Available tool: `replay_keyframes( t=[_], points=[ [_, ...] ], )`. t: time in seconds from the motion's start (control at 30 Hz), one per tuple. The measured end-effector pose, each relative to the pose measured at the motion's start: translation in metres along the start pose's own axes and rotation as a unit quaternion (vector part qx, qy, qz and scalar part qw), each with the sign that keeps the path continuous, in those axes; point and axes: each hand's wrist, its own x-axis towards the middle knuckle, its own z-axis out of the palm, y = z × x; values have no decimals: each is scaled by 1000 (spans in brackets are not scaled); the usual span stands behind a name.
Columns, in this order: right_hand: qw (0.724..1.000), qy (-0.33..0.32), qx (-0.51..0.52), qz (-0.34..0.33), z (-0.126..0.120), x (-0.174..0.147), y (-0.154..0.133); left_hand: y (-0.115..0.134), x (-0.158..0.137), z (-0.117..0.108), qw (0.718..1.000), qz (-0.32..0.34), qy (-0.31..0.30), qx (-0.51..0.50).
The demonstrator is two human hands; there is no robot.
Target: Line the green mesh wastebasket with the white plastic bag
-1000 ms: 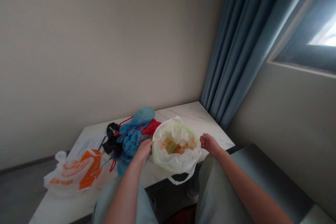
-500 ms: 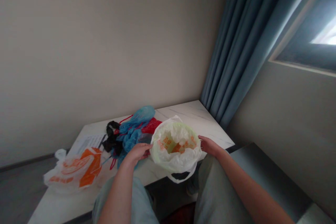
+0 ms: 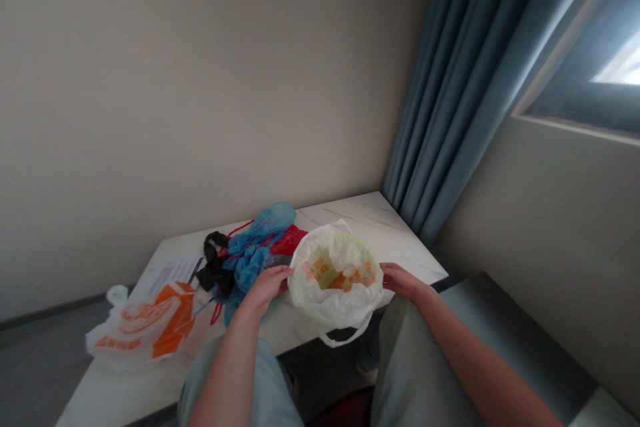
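A white plastic bag (image 3: pixel 345 310) with orange print is spread wide over a round, pale green shape, maybe a small bin, that shows faintly through it. Its mouth faces up toward me, and one handle loop hangs at the front over the table edge. My left hand (image 3: pixel 273 283) is closed on the bag's left side, fingertips partly tucked behind it. On the opposite side, my right hand (image 3: pixel 397 279) grips the bag near the rim, some fingers hidden.
Left of the bag lies a heap of crumpled blue plastic bags (image 3: pixel 253 263), a red bag (image 3: pixel 289 240) and a black bag (image 3: pixel 216 270). An orange-and-white bag (image 3: pixel 145 327) rests on the table's left, by a printed sheet (image 3: pixel 163 273). The marble-patterned table (image 3: pixel 370 213) meets the wall.
Both hands have lowered very slightly along the bag's sides. The bag's rim has shifted a little, and the heap of other bags is unchanged.
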Motion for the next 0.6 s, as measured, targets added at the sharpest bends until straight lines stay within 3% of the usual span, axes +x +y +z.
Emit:
replay_keyframes(
  t=[0.33,0.6],
  points=[
    [1000,14,21,-13,-2,5,2,13,-4,12,994,71,12,-80],
    [992,65,33,-106,-7,7,1,7,2,20,994,95,20,-48]
  ],
)
